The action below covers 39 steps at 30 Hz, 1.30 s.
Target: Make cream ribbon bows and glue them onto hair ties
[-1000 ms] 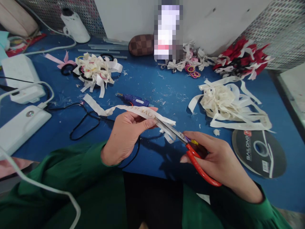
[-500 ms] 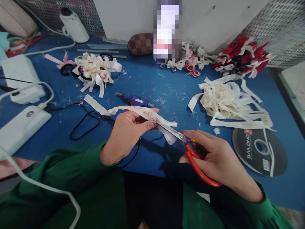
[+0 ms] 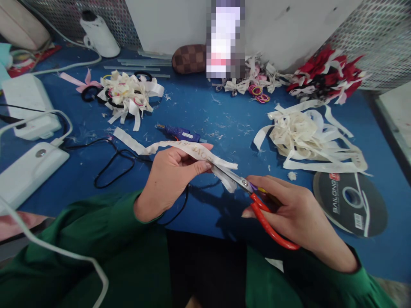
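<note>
My left hand [image 3: 175, 175] pinches a white ribbon [image 3: 192, 148] with gold lettering, between thumb and fingers. The ribbon trails left over the blue table, and a short end hangs below the scissors. In my right hand [image 3: 289, 209] are red-handled scissors [image 3: 268, 224], their blades pointing left along the ribbon up to my left thumb. A purple and yellow item, too small to make out, shows between the right fingers. Just behind my left hand lies a dark blue glue gun [image 3: 180, 133].
White ribbon heap [image 3: 298, 132] and black spool [image 3: 340, 205] lie right. Red bows [image 3: 327, 77] and small bows [image 3: 263, 79] stand behind. Cream bows [image 3: 126, 92], a white power bank [image 3: 32, 171] and black cable [image 3: 112, 164] are left. A phone [image 3: 224, 38] is at the back.
The ribbon at my left fingers has shifted slightly, and its lettering is turned a little differently. Both hands are almost where they were.
</note>
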Each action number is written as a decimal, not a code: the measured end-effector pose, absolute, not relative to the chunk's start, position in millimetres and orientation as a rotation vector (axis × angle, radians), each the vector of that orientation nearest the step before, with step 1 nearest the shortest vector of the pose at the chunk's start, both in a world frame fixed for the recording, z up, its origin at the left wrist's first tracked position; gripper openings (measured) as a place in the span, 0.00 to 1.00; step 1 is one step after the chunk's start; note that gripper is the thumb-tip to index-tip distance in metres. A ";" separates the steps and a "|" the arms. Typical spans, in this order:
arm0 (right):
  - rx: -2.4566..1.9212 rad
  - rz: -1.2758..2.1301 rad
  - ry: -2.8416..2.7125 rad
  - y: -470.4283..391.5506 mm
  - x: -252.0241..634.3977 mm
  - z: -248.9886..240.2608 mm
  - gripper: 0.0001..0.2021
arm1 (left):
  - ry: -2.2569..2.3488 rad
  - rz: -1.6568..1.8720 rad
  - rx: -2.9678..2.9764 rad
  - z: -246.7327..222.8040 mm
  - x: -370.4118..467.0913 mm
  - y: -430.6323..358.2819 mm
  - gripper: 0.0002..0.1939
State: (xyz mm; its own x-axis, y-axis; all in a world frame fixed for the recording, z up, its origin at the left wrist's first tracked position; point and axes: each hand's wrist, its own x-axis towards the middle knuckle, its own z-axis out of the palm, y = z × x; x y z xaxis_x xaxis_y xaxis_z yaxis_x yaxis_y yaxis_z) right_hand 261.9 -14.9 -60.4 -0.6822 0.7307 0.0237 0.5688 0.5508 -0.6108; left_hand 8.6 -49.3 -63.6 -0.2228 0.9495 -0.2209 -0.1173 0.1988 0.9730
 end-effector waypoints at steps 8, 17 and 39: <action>-1.139 0.939 -2.486 -17.3 257.5 -60.5 0.22 | 1.384 1.231 0.861 -61.8 10.8 -50.6 0.13; -1.100 0.880 -2.498 -16.7 259.9 -62.7 0.21 | 1.359 1.236 0.821 -61.0 12.8 -49.6 0.15; -1.150 0.975 -2.425 -18.8 259.5 -61.2 0.23 | 1.345 1.291 0.859 -63.6 10.1 -51.3 0.10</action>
State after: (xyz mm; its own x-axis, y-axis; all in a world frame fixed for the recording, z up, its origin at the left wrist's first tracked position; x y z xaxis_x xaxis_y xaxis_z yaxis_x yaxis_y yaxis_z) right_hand 259.5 -18.8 -61.2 -0.6415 0.7666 -0.0299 0.5740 0.4538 -0.6816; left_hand 10.1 -51.3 -63.6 -0.2071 0.9585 -0.1958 -0.1560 0.1652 0.9738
